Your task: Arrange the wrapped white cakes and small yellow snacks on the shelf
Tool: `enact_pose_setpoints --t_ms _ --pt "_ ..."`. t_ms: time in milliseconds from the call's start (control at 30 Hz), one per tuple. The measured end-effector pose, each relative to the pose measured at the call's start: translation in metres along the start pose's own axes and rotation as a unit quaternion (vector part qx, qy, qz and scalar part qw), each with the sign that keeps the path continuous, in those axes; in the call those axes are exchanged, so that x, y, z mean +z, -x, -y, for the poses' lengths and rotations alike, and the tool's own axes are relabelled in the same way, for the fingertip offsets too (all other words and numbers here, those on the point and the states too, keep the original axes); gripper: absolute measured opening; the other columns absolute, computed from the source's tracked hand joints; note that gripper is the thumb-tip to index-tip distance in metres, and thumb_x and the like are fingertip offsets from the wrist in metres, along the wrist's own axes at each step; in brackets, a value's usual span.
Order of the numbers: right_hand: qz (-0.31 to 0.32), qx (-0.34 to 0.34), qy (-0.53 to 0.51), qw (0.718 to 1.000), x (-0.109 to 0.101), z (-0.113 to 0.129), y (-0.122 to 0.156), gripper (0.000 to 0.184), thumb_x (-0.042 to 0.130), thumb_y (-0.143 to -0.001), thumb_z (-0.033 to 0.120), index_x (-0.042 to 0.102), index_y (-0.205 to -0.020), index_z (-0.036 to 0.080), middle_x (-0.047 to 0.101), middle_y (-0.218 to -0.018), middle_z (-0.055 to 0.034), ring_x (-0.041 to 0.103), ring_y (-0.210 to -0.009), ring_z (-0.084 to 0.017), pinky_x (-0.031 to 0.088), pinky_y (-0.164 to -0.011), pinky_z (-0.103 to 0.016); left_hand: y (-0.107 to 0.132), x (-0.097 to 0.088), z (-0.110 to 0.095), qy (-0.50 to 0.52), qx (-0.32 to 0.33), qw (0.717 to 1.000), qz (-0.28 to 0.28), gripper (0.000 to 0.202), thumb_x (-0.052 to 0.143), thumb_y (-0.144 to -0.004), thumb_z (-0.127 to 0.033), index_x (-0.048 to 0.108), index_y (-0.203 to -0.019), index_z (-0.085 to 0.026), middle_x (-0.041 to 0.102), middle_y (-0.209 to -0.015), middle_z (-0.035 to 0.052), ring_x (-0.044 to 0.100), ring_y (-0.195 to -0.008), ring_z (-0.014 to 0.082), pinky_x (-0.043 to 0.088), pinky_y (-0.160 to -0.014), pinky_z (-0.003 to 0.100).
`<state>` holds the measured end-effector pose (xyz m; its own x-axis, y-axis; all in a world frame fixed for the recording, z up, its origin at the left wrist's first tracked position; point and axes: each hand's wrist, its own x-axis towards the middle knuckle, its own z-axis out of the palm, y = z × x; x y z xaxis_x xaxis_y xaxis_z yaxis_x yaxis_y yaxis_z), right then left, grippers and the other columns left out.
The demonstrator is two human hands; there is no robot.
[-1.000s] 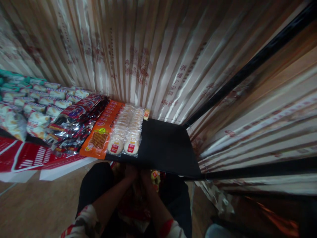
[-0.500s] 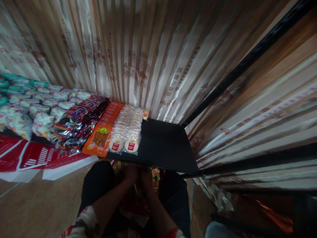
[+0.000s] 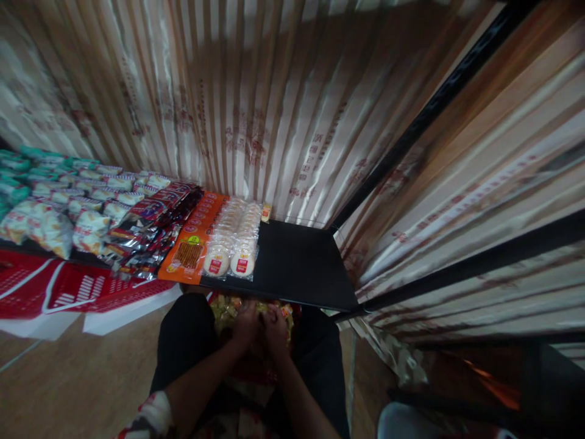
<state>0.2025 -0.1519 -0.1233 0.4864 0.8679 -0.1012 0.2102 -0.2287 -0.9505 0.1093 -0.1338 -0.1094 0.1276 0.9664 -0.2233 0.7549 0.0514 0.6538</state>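
My left hand (image 3: 245, 328) and my right hand (image 3: 275, 324) are close together below the front edge of a black shelf (image 3: 299, 263), down in a red container (image 3: 256, 367) of small yellow and red wrapped packets (image 3: 225, 306). Both hands have their fingers curled among the packets; what they grip is too dark to make out. On the shelf above lie two rows of round white cakes in clear wrap (image 3: 236, 239), next to flat orange packs (image 3: 194, 247).
Left of the orange packs lie dark foil packs (image 3: 148, 225), then white and teal snack bags (image 3: 68, 201). Red signs (image 3: 68, 289) hang along the shelf front. Striped printed paper (image 3: 256, 103) lines the back and right walls. A wooden floor (image 3: 77, 384) spreads at lower left.
The view has shifted, so the shelf sits higher and the container of packets shows more. My hands stay together in it, slightly lower in the picture.
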Motion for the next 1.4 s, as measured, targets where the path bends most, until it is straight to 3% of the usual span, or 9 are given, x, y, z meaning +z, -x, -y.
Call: enact_pose_setpoints --t_ms 233,600,933,1233,1400 --pt "-0.001 0.015 -0.017 1.0 -0.012 0.014 0.005 0.032 0.054 -0.065 0.041 0.063 -0.086 0.019 0.069 -0.081 -0.0059 0.064 -0.073 -0.019 0.05 -0.068 -0.028 0.011 -0.008 -0.011 0.023 0.022 0.999 -0.005 0.042 0.032 -0.084 -0.017 0.052 -0.12 -0.008 0.056 -0.122 0.0141 0.048 -0.115 0.0218 0.034 -0.101 0.03" --pt "0.015 -0.016 -0.052 0.998 -0.021 0.027 0.006 0.031 0.055 -0.067 0.043 0.062 -0.087 0.021 0.069 -0.077 -0.0036 0.064 -0.072 -0.018 0.051 -0.066 -0.028 0.018 -0.017 -0.019 0.074 0.068 0.993 -0.065 0.041 0.024 -0.088 -0.023 0.055 -0.113 -0.012 0.06 -0.106 0.0118 0.054 -0.101 0.0202 0.04 -0.092 0.031" --pt "0.029 -0.056 -0.009 0.998 -0.031 0.045 0.006 0.039 0.051 -0.073 0.049 0.064 -0.094 0.018 0.07 -0.088 -0.0084 0.065 -0.082 -0.019 0.051 -0.072 -0.028 0.015 -0.035 -0.049 0.163 0.035 0.98 -0.104 0.035 0.029 -0.087 -0.028 0.054 -0.108 -0.015 0.06 -0.108 0.0102 0.054 -0.103 0.0189 0.039 -0.093 0.03" --pt "-0.005 -0.074 0.076 0.994 -0.036 0.066 0.001 0.039 0.051 -0.073 0.043 0.063 -0.103 0.02 0.07 -0.093 -0.0059 0.066 -0.079 -0.019 0.051 -0.073 -0.029 0.004 -0.045 -0.065 0.201 0.022 0.974 -0.099 0.019 0.032 -0.088 -0.029 0.048 -0.094 -0.019 0.062 -0.091 0.0054 0.059 -0.088 0.016 0.043 -0.082 0.027" --pt "0.007 -0.068 0.033 0.997 -0.037 0.073 -0.011 0.038 0.053 -0.071 0.042 0.063 -0.1 0.018 0.069 -0.089 -0.0072 0.066 -0.076 -0.02 0.051 -0.072 -0.03 0.0 -0.052 -0.076 0.179 0.033 0.978 -0.098 0.022 0.031 -0.088 -0.025 0.051 -0.096 -0.018 0.062 -0.095 0.0051 0.057 -0.092 0.0147 0.042 -0.086 0.026"
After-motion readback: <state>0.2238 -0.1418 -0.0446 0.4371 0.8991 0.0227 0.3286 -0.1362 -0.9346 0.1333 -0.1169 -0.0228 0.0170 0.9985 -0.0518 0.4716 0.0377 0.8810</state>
